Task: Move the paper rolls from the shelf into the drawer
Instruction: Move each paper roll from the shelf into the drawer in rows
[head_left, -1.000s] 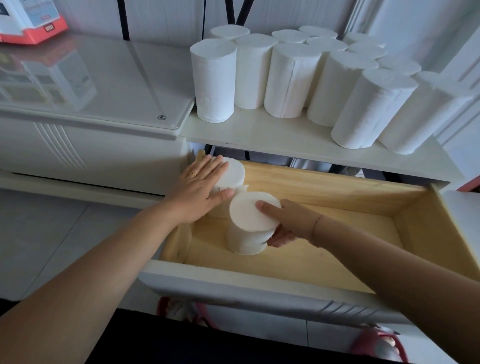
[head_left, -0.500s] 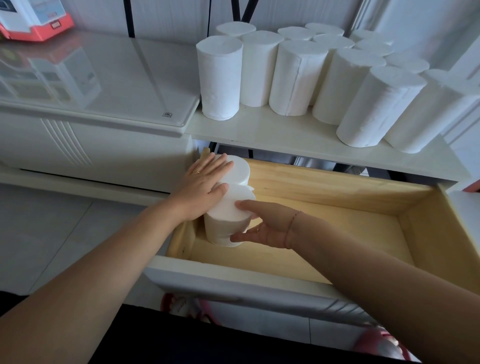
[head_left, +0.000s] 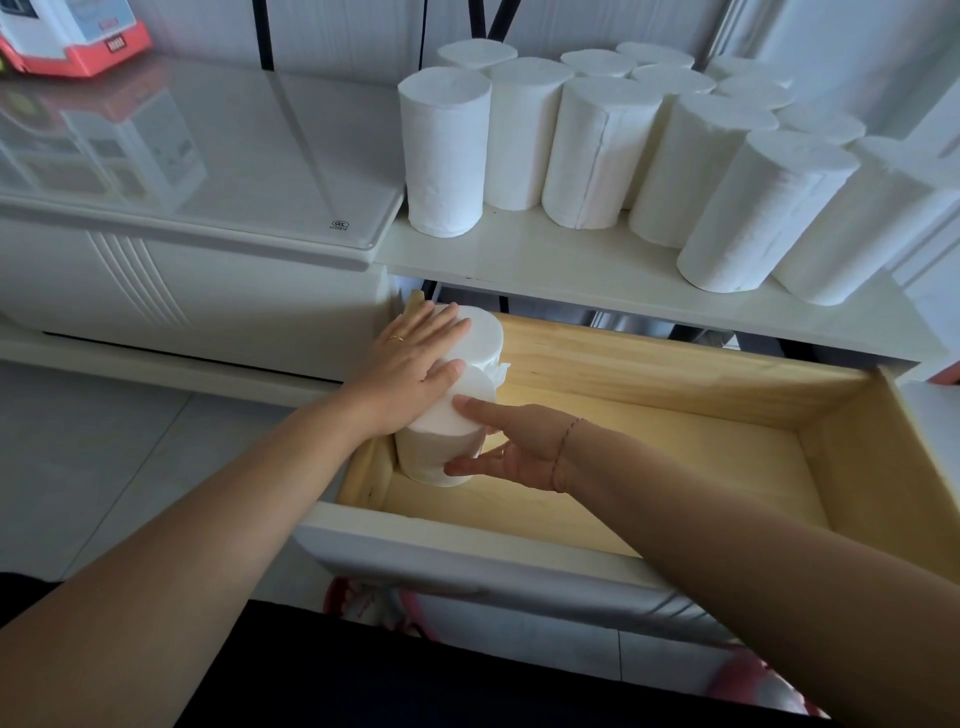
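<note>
Open wooden drawer (head_left: 883, 447) with white front panel, seen from above, nearest the viewer. In the drawer's front-left corner stands an upright paper roll (head_left: 441, 460); a second upright roll (head_left: 485, 338) stands directly behind it along the drawer's left wall, the two touching. The right hand (head_left: 519, 447), with a thin red cord at its wrist, reaches in from the drawer's right, spread wide with straight fingers: one fingertip rests on the near roll's top edge and the others lie against its side. The left hand (head_left: 410, 374), wearing a ring (head_left: 396, 338), lies flat and outstretched across the tops of both rolls. Above and behind the drawer, a white shelf (head_left: 519, 260) carries the remaining upright paper rolls (head_left: 602, 150) in close rows. Left of the drawer and farther back, a glossy white cabinet top (head_left: 208, 156) bears a red-and-white box (head_left: 72, 36).
</note>
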